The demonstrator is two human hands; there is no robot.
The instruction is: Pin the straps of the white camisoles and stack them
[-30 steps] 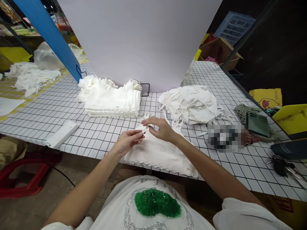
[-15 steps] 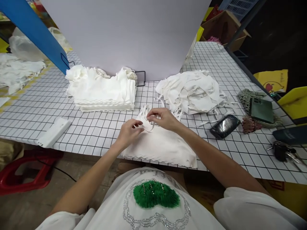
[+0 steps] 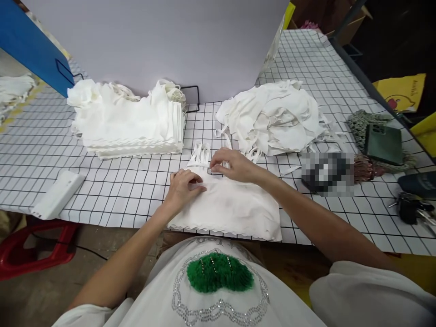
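A white strappy garment [image 3: 235, 211], seemingly a camisole-type top, lies flat at the table's front edge, its scalloped hem toward me. Thin straps [image 3: 200, 153] bunch at its far left corner. My left hand [image 3: 182, 190] rests on the garment's left side, fingers curled and thumb pointing right, pinching at the cloth. Across from it, my right hand [image 3: 235, 165] is at the upper edge beside the straps, thumb and forefinger closed together on the fabric. The exact bit of cloth between the fingertips is too small to make out.
A neat stack of white garments [image 3: 126, 120] sits back left; a loose heap of them [image 3: 272, 118] lies back right. A pale upright panel [image 3: 163, 45] stands behind. A white device [image 3: 58, 194], a green phone [image 3: 384, 143], a blurred dark object [image 3: 325, 172] and keys [image 3: 410, 209] lie around.
The strap loop that showed between my hands no longer does; the straps lie beyond my fingers and the upper edge looks flatter. My hands have barely moved. The camera view has shifted slightly.
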